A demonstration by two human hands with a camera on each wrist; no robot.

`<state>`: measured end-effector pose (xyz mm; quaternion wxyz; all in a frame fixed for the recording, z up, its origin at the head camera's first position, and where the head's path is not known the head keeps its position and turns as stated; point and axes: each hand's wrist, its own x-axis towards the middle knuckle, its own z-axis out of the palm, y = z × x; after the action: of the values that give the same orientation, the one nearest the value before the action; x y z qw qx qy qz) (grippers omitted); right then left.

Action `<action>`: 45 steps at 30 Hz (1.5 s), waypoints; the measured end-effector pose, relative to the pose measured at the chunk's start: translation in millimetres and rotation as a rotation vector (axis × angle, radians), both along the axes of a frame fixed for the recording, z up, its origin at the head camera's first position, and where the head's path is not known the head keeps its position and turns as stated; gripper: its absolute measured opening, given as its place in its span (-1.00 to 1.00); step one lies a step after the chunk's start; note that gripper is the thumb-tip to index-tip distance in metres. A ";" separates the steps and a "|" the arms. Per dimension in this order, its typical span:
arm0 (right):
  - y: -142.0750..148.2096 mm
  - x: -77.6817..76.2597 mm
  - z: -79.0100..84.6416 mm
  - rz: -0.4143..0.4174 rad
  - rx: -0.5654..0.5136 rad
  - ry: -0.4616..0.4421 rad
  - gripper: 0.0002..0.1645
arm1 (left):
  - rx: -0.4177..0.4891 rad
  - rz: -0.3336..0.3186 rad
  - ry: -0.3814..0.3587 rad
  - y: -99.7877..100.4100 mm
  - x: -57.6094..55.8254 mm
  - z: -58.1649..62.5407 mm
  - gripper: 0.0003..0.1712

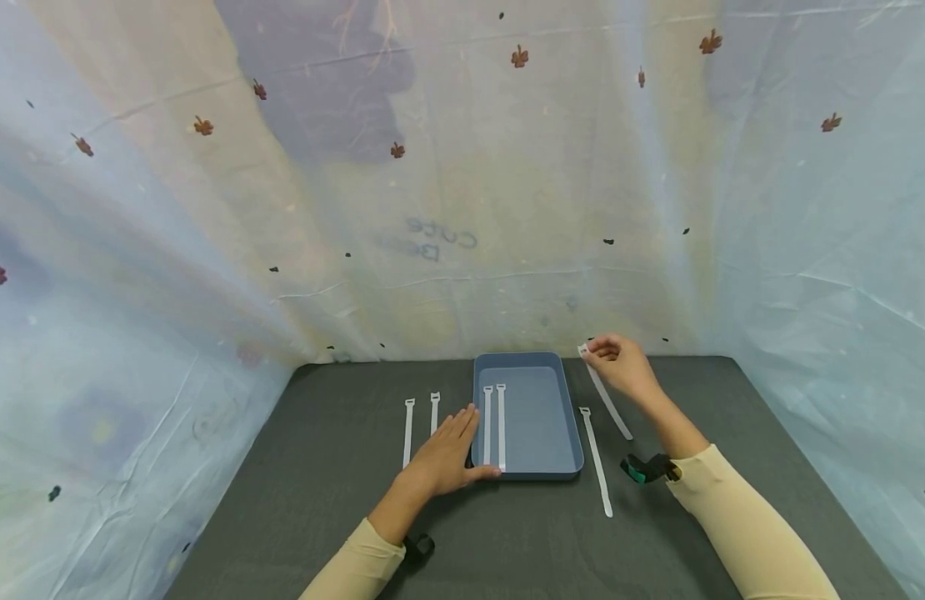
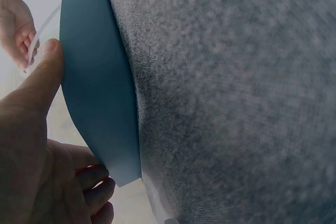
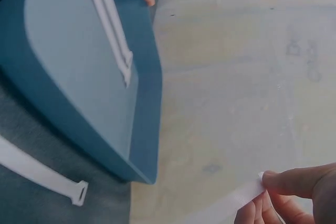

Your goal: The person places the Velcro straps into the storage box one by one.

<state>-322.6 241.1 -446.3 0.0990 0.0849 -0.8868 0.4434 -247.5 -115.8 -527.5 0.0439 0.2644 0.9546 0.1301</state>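
A blue rectangular tray (image 1: 537,417) lies on the dark table, with two white cable straps (image 1: 501,429) side by side along its left half. My left hand (image 1: 443,457) rests at the tray's front left corner. Its fingers lie straight along the left side, and the thumb (image 2: 50,64) touches the front rim. To the tray's right, my right hand (image 1: 620,362) pinches another white strap (image 1: 608,404) by its slotted head between thumb and fingertips, the tail slanting down toward the table. In the right wrist view that strap (image 3: 226,205) runs off the bottom edge.
One more white strap (image 1: 597,462) lies on the table right of the tray. Two others, an outer strap (image 1: 408,433) and an inner strap (image 1: 435,408), lie left of it, the inner partly behind my left hand. A patterned curtain (image 1: 462,183) rises behind the table (image 1: 320,500).
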 end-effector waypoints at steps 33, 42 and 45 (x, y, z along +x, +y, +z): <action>-59.5 31.6 23.6 0.230 -0.268 0.041 -0.74 | -0.001 0.012 -0.009 0.2 2.0 4.5 0.31; -69.9 34.8 23.2 0.293 -0.310 0.037 -0.77 | 0.001 0.017 -0.009 0.1 1.4 3.6 0.32; -73.1 35.0 18.0 0.317 -0.332 -0.006 -0.77 | 0.000 0.020 -0.012 0.1 1.2 3.6 0.32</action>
<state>-287.6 168.0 -428.3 0.0379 0.2045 -0.7776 0.5934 -246.3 -115.7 -523.9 0.0482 0.2543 0.9568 0.1324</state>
